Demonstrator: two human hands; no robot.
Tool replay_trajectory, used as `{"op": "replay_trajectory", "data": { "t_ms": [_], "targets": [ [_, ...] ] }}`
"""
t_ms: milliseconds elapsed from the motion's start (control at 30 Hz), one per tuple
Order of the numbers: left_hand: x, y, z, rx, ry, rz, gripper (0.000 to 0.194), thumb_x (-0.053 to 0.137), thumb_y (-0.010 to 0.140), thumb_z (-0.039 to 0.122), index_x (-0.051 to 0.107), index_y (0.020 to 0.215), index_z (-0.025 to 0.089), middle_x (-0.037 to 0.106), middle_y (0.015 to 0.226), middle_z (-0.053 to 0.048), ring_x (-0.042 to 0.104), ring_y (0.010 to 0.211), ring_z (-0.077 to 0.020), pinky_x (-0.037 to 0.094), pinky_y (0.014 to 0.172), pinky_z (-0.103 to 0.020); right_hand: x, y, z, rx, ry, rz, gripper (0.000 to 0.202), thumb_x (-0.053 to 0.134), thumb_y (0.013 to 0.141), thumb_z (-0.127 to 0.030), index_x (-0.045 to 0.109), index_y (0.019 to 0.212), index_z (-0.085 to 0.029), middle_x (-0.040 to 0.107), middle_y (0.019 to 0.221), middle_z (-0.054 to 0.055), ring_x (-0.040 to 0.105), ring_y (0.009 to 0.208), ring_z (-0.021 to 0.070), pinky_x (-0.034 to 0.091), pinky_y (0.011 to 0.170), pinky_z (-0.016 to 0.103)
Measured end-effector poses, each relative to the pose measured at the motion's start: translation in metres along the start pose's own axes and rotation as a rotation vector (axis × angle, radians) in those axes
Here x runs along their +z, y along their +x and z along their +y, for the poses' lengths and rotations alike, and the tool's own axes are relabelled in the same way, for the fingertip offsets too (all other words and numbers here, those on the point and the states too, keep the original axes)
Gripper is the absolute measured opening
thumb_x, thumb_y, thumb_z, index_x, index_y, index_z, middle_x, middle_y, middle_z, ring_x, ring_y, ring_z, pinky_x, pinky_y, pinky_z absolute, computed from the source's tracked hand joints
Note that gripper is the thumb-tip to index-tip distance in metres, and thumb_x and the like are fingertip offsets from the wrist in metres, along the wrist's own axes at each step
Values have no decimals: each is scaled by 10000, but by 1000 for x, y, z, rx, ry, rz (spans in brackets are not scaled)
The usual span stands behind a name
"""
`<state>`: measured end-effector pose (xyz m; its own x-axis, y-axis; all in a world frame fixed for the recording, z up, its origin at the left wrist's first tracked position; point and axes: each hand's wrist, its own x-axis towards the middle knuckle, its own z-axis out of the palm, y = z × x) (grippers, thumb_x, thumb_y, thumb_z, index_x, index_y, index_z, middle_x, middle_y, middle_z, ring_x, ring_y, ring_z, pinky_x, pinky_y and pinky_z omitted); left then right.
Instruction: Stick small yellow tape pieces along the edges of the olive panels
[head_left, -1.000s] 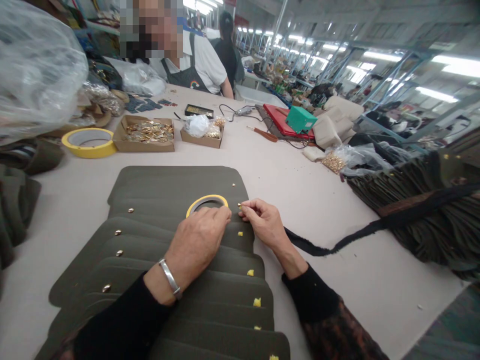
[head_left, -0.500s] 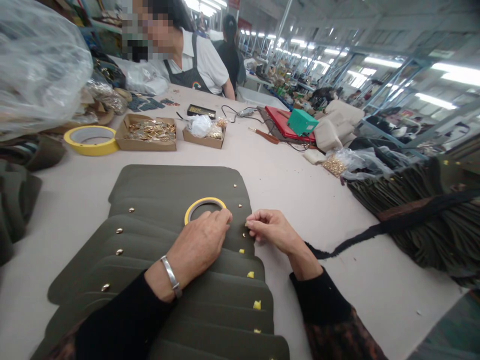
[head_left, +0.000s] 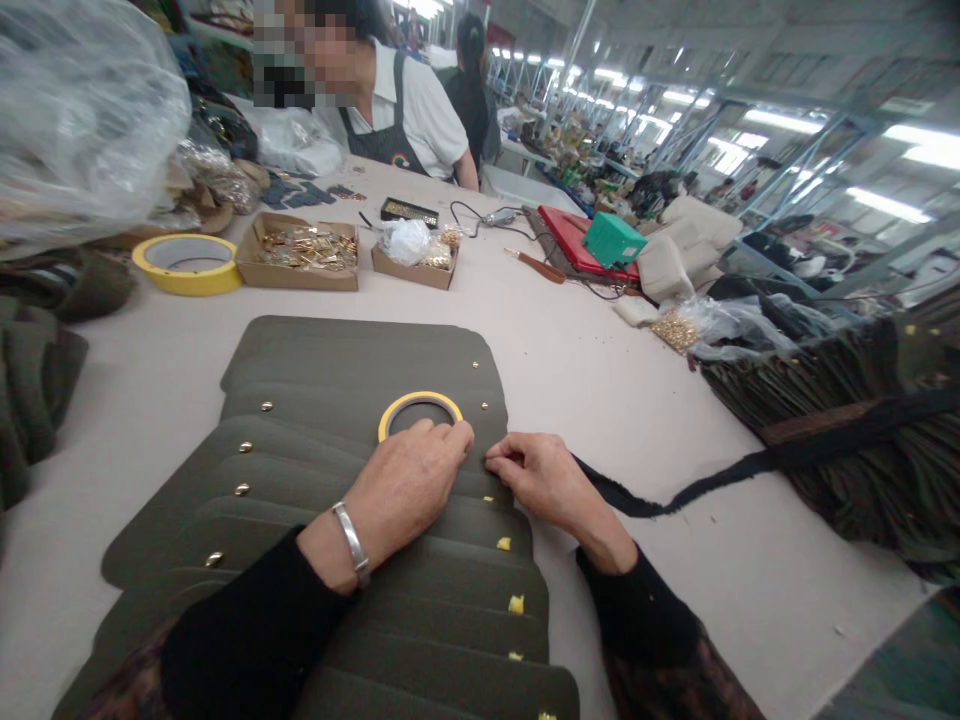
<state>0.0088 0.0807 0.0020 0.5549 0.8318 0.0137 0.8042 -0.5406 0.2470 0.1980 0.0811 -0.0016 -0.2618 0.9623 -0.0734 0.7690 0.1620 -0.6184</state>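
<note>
Tabletop [head_left: 615, 400]: pale and smooth, running from the left edge to a slanting border at lower right.
Clear plastic bag [head_left: 82, 120]: bulging at upper left, above dark folded cloth [head_left: 37, 410].
Wide yellow tape roll [head_left: 187, 284]: flat on the tabletop, beside an open carton [head_left: 300, 277] of gold metal pieces.
Olive panels [head_left: 315, 365]: overlapped in steps mid-table, with gold studs [head_left: 245, 447] down the left, two smaller at upper right, yellow tape bits [head_left: 517, 604] below those.
Left hand [head_left: 397, 485]: over the panels, fingers closed on the near side of a narrow yellow tape roll [head_left: 420, 397].
Co-worker [head_left: 427, 110]: across the tabletop, in white shirt and dark apron.
Right hand [head_left: 559, 485]: at the panels' right edge, thumb and forefinger pressed together; impossible to tell whether pinching anything.
Green box [head_left: 615, 242]: resting on a flat red object [head_left: 568, 240].
Black strip [head_left: 705, 488]: trailing rightward to a thick olive bundle [head_left: 825, 430].
Hall ceiling [head_left: 825, 60]: grey, with rows of bright lamps [head_left: 784, 121].
</note>
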Motion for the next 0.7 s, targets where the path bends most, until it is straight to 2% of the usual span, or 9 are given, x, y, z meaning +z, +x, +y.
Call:
{"op": "replay_trajectory", "data": {
  "t_ms": [100,167,300,367,500,700],
  "targets": [
    [0,0,0,-8,-1,-9,158,373,953,192,524,998,208,616,873,-43,572,858,-237,456,714,-348,0,1,-4,-44,-130,29,148,591,797,-121,714,744,-185,723,729,27,638,673,156,450,660,257],
    [0,0,0,-11,0,-9,158,373,954,193,523,1002,206,620,884,-46,576,868,-236,456,721,-346,0,2,-2,-9,-85,6,128,603,797,-134,711,747,-180,715,721,31,639,674,158,465,661,260],
    [-1,0,1,-18,7,-2,153,379,952,191,523,1003,206,624,875,-45,580,853,-236,455,702,-343,-2,6,11,288,365,-149,92,594,816,-164,678,786,-141,625,584,-6,585,523,110,487,526,219],
    [-1,1,1,-23,6,-3,149,384,950,191,523,999,209,626,868,-42,582,843,-235,453,689,-339,-2,7,14,368,523,-189,80,593,816,-157,667,806,-128,606,571,-19,574,497,91,500,512,206],
    [-2,1,2,-31,0,-10,141,396,945,189,523,1001,209,630,870,-40,585,845,-231,448,680,-331,1,4,11,326,509,-176,89,602,807,-157,683,820,-123,624,595,-12,575,496,80,504,510,194],
    [-2,1,2,-48,-11,-10,142,399,942,191,526,1000,213,632,869,-41,591,838,-230,448,667,-328,4,0,1,134,150,-73,147,584,802,-173,728,828,-161,695,658,16,629,550,120,490,543,216]
  ]
}}
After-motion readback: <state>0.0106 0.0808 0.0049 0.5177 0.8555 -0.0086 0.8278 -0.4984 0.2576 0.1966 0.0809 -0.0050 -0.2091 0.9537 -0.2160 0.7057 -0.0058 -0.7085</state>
